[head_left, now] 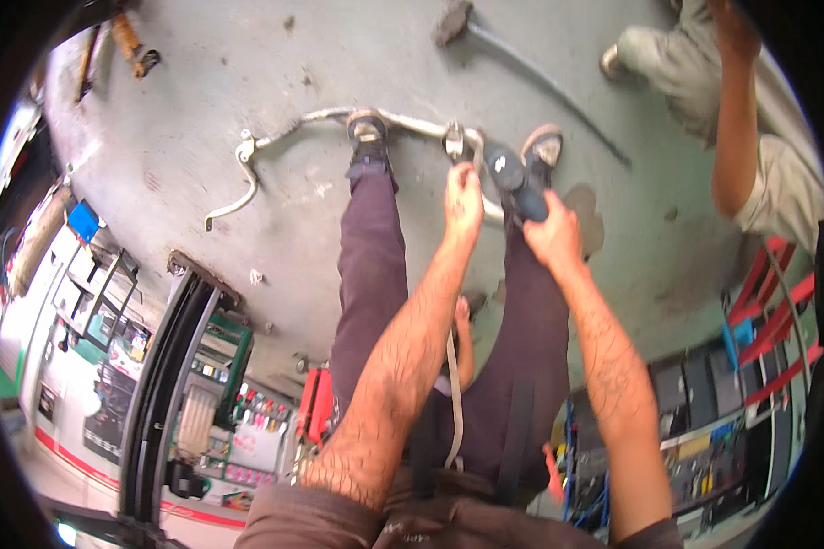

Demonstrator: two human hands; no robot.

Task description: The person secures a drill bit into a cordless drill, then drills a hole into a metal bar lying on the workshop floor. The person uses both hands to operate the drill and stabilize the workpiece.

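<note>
A long, bent silver metal bar (325, 114), which looks like a car's anti-roll bar, lies on the floor across my feet. My left hand (464, 197) is closed, its fingertips at the bar beside a metal bracket (454, 139). Whatever those fingers pinch is too blurred to make out. In my right hand (555, 231) is a dark power tool (528, 199), gripped by its body. Its round end (504, 168) is beside the bar's right-hand bend; I cannot tell whether they touch.
A sledgehammer (540, 75) lies on the floor beyond my right shoe. At the far right a person in pale clothing (677, 78) is close by. Red metal frames (774, 311) stand at right, a dark post (160, 384) at left. Another person's arm (464, 348) shows between my legs.
</note>
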